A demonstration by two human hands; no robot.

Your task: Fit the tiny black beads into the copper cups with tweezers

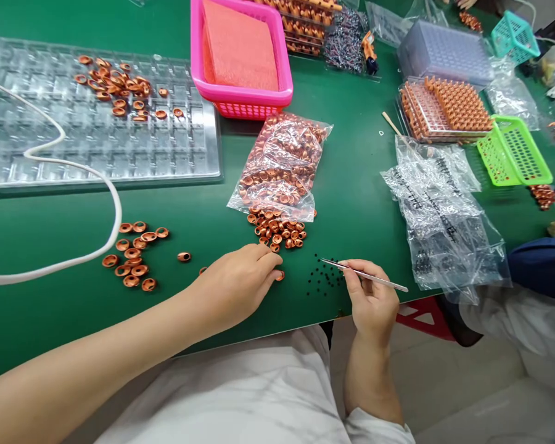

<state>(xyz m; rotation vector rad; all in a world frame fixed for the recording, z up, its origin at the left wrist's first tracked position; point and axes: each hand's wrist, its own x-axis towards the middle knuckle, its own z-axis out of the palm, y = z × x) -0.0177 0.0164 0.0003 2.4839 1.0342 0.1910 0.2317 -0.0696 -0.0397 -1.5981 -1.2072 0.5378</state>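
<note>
My left hand rests on the green table, fingers pinched on a small copper ring just below a loose pile of copper rings. My right hand grips metal tweezers, their tip pointing left over a scatter of tiny black beads. An open plastic bag of copper rings lies above the pile. Another group of rings lies to the left of my left hand.
A clear blister tray with several rings stands at the back left, crossed by a white cable. Behind are a pink basket, a rack of copper parts, a green basket and crumpled plastic bags. Another person's sleeve is at right.
</note>
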